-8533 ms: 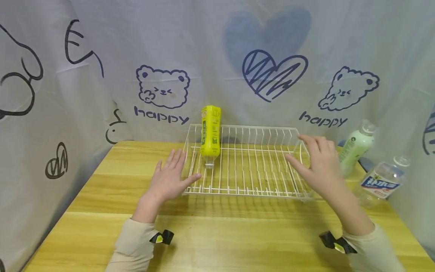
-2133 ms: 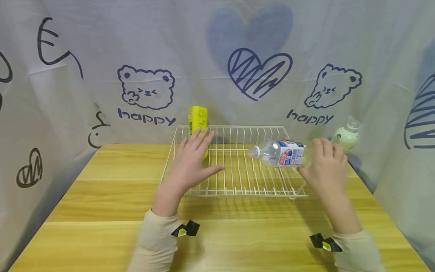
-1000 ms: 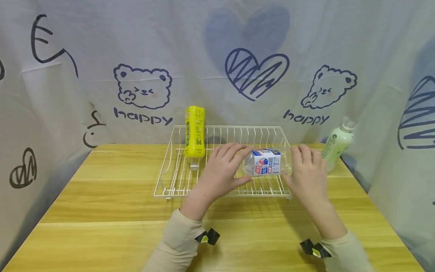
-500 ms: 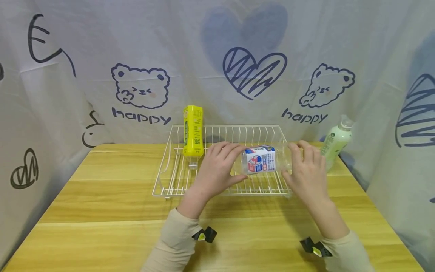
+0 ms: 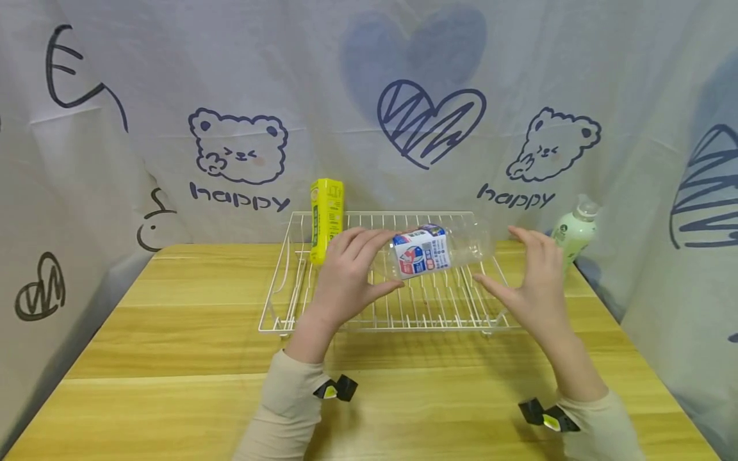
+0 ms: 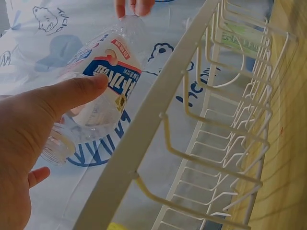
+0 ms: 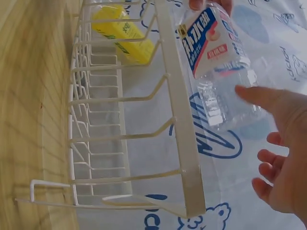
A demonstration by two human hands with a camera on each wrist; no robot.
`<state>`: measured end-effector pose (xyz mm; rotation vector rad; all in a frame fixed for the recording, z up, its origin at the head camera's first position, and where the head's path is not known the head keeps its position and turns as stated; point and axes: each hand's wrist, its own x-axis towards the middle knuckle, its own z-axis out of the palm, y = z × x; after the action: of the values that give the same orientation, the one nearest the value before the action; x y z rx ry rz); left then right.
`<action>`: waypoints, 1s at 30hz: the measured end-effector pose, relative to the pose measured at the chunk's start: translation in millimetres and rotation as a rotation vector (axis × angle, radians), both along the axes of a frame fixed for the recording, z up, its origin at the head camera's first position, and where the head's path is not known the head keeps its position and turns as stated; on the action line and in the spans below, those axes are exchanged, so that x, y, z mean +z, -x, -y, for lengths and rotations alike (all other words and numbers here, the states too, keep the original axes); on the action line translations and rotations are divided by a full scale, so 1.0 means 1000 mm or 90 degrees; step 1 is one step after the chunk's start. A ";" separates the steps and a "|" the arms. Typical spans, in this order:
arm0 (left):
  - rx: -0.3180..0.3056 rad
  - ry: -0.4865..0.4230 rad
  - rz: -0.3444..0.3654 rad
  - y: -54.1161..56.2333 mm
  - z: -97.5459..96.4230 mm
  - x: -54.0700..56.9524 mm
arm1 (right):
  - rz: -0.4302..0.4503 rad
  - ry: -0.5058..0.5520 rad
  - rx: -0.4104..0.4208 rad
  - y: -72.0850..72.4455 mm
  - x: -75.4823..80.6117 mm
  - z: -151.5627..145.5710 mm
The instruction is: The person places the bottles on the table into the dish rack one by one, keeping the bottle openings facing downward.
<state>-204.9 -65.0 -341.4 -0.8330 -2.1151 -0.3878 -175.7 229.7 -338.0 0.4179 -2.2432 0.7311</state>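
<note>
Crosswise, the clear bottle [image 5: 423, 251] points neck-left, perhaps tilted.

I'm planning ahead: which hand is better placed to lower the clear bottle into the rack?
Probably the left hand: it grips the bottle over the rack; the right hand is open, holding nothing.

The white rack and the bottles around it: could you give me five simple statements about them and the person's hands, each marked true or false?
1. The left-hand grip holds the clear bottle. True.
2. The right-hand grip is clenched in a fist. False: its fingers are spread beside the clear bottle's base.
3. The yellow bottle is in the white rack. True.
4. The pale green bottle is in the rack too. False: it is outside, to the right.
5. The clear bottle is above the rack. True.
</note>
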 end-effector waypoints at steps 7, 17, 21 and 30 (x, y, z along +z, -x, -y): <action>-0.036 -0.013 -0.023 0.000 -0.001 0.001 | 0.268 0.207 0.128 -0.001 0.005 -0.004; -0.066 -0.018 -0.052 -0.001 -0.008 -0.001 | 0.347 0.278 0.173 -0.003 0.007 -0.006; -0.057 -0.012 -0.042 -0.001 -0.010 -0.001 | 0.349 0.279 0.154 -0.006 0.009 -0.005; -0.008 0.006 -0.031 0.000 -0.012 -0.006 | 0.237 0.266 0.084 -0.010 0.008 0.001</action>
<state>-204.6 -52.6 -347.5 -0.8526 -2.0696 -0.3611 -165.9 228.3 -330.5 0.2371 -2.3258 1.4106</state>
